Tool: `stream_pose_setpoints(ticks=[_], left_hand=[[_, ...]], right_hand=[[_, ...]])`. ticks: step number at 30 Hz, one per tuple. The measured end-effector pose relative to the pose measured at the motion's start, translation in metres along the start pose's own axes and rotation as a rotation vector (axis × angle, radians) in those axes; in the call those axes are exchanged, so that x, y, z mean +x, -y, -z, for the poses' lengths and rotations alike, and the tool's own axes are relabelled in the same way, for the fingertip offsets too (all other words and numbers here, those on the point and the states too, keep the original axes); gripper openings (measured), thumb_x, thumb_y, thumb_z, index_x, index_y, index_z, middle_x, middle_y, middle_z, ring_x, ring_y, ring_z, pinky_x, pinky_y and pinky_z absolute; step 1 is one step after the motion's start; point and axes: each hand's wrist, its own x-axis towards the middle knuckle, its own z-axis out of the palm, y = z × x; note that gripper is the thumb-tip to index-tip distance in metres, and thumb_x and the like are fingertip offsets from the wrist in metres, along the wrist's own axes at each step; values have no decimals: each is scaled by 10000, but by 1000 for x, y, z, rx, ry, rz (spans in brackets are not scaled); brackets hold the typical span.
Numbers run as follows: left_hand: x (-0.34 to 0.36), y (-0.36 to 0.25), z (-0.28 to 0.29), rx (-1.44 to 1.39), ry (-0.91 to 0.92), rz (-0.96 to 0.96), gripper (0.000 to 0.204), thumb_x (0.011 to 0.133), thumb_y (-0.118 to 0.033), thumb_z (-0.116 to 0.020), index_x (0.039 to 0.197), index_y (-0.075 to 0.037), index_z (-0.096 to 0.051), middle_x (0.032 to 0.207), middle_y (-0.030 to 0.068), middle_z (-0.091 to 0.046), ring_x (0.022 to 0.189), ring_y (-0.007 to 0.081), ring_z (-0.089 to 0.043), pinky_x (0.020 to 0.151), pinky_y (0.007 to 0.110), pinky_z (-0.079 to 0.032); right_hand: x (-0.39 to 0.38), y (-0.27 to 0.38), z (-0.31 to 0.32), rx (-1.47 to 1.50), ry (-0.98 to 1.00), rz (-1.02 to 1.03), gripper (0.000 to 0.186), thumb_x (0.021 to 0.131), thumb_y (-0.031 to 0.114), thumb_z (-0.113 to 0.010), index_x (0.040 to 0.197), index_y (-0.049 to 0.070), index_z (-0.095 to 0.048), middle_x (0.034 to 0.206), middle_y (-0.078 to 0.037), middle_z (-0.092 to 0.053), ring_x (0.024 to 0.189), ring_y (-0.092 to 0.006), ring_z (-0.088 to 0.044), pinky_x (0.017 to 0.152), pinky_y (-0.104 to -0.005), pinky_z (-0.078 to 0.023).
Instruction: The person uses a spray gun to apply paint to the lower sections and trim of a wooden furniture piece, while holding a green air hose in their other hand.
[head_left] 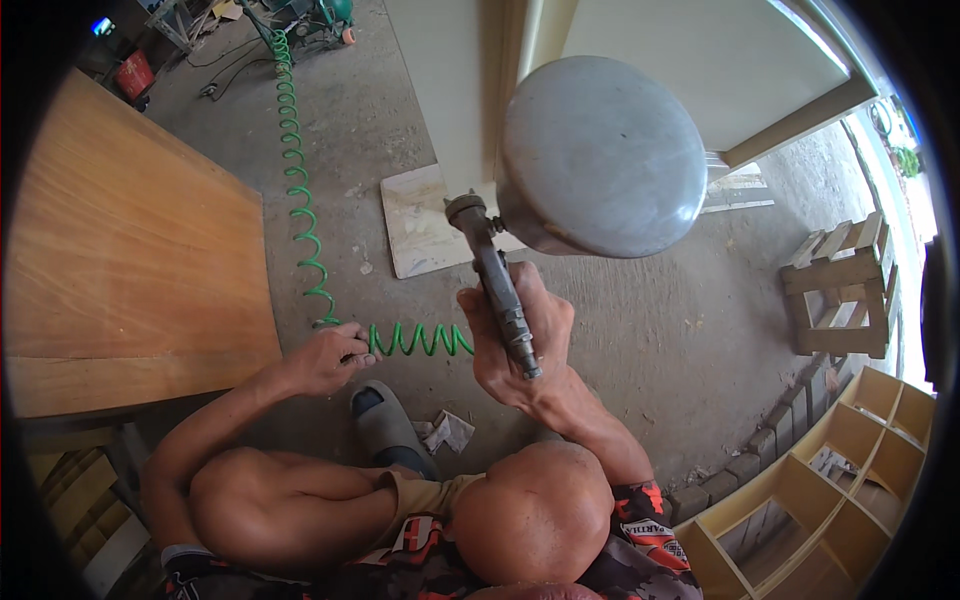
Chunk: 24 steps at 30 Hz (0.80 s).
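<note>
My right hand (545, 325) is wrapped round the handle of a metal spray gun (497, 280), raised in front of my knees. A large round metal paint cup (605, 155) is fixed to the gun's side. The gun's nozzle end points away from me, toward a pale cabinet panel (440, 85). My left hand (330, 360), lower and to the left, is closed on a green coiled air hose (305, 225). One stretch of the hose runs from there to behind my right hand. Another climbs to the far floor, near a green machine (325, 15). Its joint with the gun is hidden.
A large wooden panel (150, 270) stands close at my left. A pale board (405, 235) lies on the concrete floor below the cabinet. Off to the right are a slatted wooden crate (845, 290), a row of bricks (745, 460) and a shelf unit with compartments (795, 495).
</note>
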Motion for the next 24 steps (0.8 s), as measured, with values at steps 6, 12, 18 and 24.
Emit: stream_pose_setpoints(ticks=[6, 12, 18, 24], left_hand=[[-6, 4, 5, -25, 4, -9, 212, 1050, -159, -680, 1122, 2, -796, 1152, 200, -699, 1075, 389, -690, 953, 474, -545], [-8, 0, 5, -26, 6, -1, 220, 1054, -158, -671, 1144, -4, -799, 1151, 200, -699, 1081, 378, -684, 957, 467, -541], [-4, -19, 1, -36, 15, 10, 217, 1052, -162, -677, 1141, -5, -798, 1171, 208, -704, 1092, 394, -683, 962, 478, -542], [6, -41, -1, -19, 25, -14, 214, 1050, -165, -676, 1120, 4, -788, 1216, 231, -703, 1121, 429, -691, 975, 496, -544]], right_hand=[[0, -8, -19, 60, 13, 83, 294, 931, 6, -811, 1152, -11, -618, 766, -184, -677, 630, -401, -692, 569, -436, -528], [-5, -17, -4, -6, -41, -11, 244, 947, 22, -809, 1070, 8, -598, 708, -168, -659, 572, -373, -680, 527, -434, -514], [0, -19, 28, -61, -142, -85, 156, 1008, 43, -775, 1021, 30, -620, 666, -84, -610, 557, -151, -566, 550, -340, -497], [1, -32, 68, -8, -187, -180, 144, 1026, 64, -765, 1025, 20, -627, 677, -66, -623, 592, -113, -550, 578, -315, -486]])
